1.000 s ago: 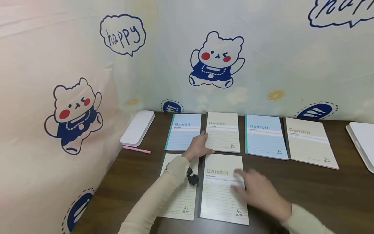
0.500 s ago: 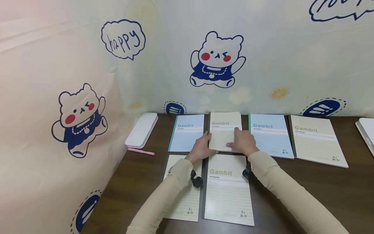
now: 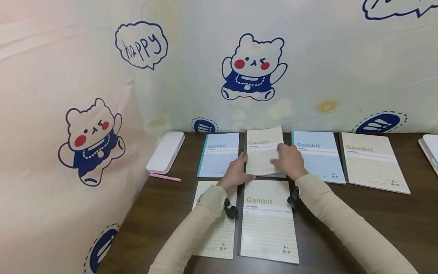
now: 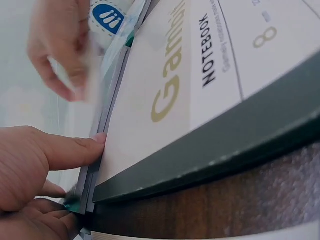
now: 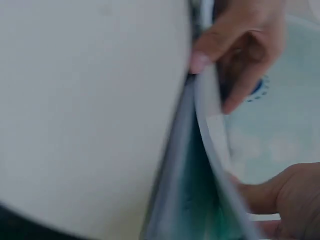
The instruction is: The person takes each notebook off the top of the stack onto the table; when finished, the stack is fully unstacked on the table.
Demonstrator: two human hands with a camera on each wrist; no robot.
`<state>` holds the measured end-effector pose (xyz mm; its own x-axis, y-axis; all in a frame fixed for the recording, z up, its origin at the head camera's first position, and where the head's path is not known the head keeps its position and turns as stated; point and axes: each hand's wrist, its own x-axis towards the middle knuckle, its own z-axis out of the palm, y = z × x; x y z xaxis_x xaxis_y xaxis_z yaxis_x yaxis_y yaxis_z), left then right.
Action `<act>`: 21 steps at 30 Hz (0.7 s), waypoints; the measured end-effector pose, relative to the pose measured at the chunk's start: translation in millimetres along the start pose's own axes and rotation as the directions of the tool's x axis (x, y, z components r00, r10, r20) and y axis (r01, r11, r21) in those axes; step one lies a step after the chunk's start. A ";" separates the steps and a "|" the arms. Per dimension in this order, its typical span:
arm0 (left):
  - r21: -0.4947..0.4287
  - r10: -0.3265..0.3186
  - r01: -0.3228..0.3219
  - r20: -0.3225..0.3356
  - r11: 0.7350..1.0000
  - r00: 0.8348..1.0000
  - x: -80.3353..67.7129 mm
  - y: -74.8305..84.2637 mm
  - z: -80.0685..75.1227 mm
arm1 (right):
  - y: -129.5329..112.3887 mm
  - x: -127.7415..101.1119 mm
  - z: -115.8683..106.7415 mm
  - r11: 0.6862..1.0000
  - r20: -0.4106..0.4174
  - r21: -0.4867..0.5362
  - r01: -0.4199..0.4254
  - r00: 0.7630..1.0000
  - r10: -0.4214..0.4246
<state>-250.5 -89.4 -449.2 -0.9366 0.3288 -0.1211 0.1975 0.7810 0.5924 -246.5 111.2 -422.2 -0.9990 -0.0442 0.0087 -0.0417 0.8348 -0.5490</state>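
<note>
A cream Gambit notebook [image 3: 260,161] lies in the middle of the back row, its right side raised and bent. My left hand [image 3: 235,173] grips its near left corner, with the thumb [image 4: 82,151] along the near edge. Its right edge is pinched by my right hand [image 3: 291,161], thumb in front. Under the lifted cover a bluish-green surface [image 5: 195,200] shows in the right wrist view. Right in front of both hands lies another cream notebook [image 3: 268,228]; a third cream notebook [image 3: 213,243] is partly hidden beneath my left sleeve.
Blue notebooks lie on either side, one at left [image 3: 219,156] and one at right [image 3: 319,158]. Farther right is a cream notebook [image 3: 374,163]. A white case [image 3: 165,152] and a pink pen [image 3: 165,177] sit at back left. Another white case [image 3: 432,150] is at the right edge.
My right hand has come from over the front notebook to the back cream one and raised its right side. My left hand stays at that notebook's left corner.
</note>
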 end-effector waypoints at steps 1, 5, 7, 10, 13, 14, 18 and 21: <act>0.002 0.009 -0.009 0.000 1.000 1.000 1.0 0.9 0.9 | 2.0 1.4 -3.2 0.999 -0.005 0.042 0.000 1.000 0.000; -0.017 0.035 -0.035 -0.006 0.999 0.999 3.4 3.9 4.0 | 16.3 8.5 -8.3 0.971 0.060 0.230 -0.062 0.997 0.049; -0.012 0.034 -0.034 0.000 0.999 0.999 3.5 3.7 6.2 | 24.7 10.3 -6.1 0.942 0.105 0.314 -0.117 0.991 0.088; -0.011 0.020 -0.020 0.008 1.000 1.000 1.8 1.4 9.0 | 34.4 6.9 -3.1 0.899 0.109 0.397 -0.187 0.982 0.156; -0.015 0.021 -0.021 0.000 1.000 1.000 0.4 -1.7 10.2 | 41.4 -7.6 -14.6 0.884 0.024 0.428 -0.189 0.980 0.198; -0.017 0.022 -0.022 -0.005 1.000 1.000 -0.1 -2.6 10.0 | 44.6 -16.2 -22.6 0.891 -0.015 0.419 -0.176 0.979 0.201; -0.021 0.015 -0.015 -0.011 1.000 1.000 -0.3 -4.6 6.7 | 69.9 -72.4 -61.7 0.925 -0.153 0.373 -0.072 0.978 0.138; -0.009 0.007 -0.007 -0.009 1.000 1.000 0.1 -4.9 1.6 | 98.5 -131.7 -78.7 0.931 -0.170 0.361 -0.058 0.977 0.127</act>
<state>-251.2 -92.3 -453.4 -0.9378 0.3294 -0.1099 0.2014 0.7737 0.6007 -120.4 242.5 -411.6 -0.9845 0.1557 0.0809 0.0252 0.5814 -0.8132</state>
